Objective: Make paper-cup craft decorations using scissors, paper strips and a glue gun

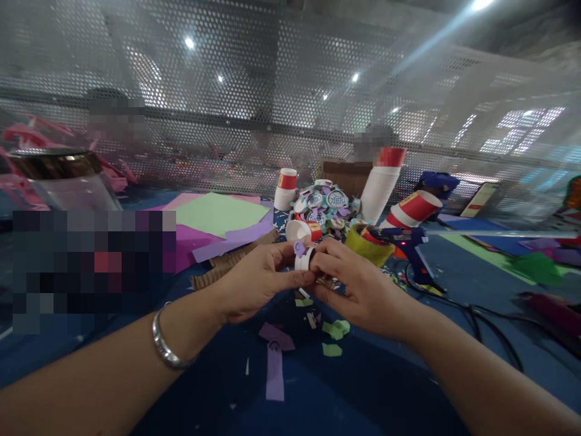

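Note:
Between my two hands is a small white ring-shaped piece (302,261), which looks like a cut part of a paper cup. A purple paper bit (299,248) with a drawn mark sits at its upper edge. My left hand (261,275) grips the piece from the left, thumb below and fingers above. From the right, the fingers of my right hand (351,278) are closed on its other side and partly hide it. Just behind my fingers lies a tipped red and white paper cup (303,231). Below my hands are a purple paper strip (275,372) and green paper scraps (336,329).
A heap of decorated cup pieces (324,203) stands behind, beside a tall cup stack (379,192). To the right are a yellow tape roll (370,245), a blue glue gun (411,242) and its black cable (474,312). Coloured paper sheets (218,213) and corrugated cardboard (236,257) lie left.

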Available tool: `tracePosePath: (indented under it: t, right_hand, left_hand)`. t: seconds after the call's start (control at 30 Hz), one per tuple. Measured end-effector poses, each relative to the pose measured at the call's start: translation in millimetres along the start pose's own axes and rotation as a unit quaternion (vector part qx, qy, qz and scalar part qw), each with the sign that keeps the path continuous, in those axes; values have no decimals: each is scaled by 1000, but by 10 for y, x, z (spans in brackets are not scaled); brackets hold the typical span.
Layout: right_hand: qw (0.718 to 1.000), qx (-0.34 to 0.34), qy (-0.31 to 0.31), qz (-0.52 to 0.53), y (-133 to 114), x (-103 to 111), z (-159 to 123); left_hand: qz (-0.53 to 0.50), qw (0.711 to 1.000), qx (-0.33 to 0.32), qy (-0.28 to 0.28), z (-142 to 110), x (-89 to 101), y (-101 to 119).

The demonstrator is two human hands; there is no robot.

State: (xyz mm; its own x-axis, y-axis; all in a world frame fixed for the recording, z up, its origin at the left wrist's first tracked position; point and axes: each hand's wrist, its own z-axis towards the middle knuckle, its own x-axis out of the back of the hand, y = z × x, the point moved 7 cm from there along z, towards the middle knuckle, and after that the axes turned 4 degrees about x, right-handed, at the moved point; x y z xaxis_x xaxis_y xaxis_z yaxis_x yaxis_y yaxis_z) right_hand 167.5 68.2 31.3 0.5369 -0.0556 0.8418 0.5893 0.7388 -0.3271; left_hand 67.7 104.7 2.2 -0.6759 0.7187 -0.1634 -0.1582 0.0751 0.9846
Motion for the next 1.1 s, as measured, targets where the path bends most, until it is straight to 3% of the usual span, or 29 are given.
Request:
tracePosePath:
  t: [0.23, 0.4, 0.63, 0.83, 1.1]
  right_hand:
    - [1000, 13, 2, -23, 2, -12, -3]
    - [1000, 20, 1, -19, -12, -7, -1]
    - [993, 19, 113, 7, -21, 159, -8]
    - [988, 11, 148, 34, -30, 206, -9]
    - [991, 9, 131, 34, -35, 160, -25]
  left_hand:
    - [21, 999, -27, -7, -7, -88, 17]
    - [21, 999, -24, 19, 17, -56, -7]
    - [-55, 998, 15, 33, 0, -32, -59]
    - [-130, 990, 24, 40, -14, 2, -16]
    - [-132, 990, 15, 52, -15, 33, 50]
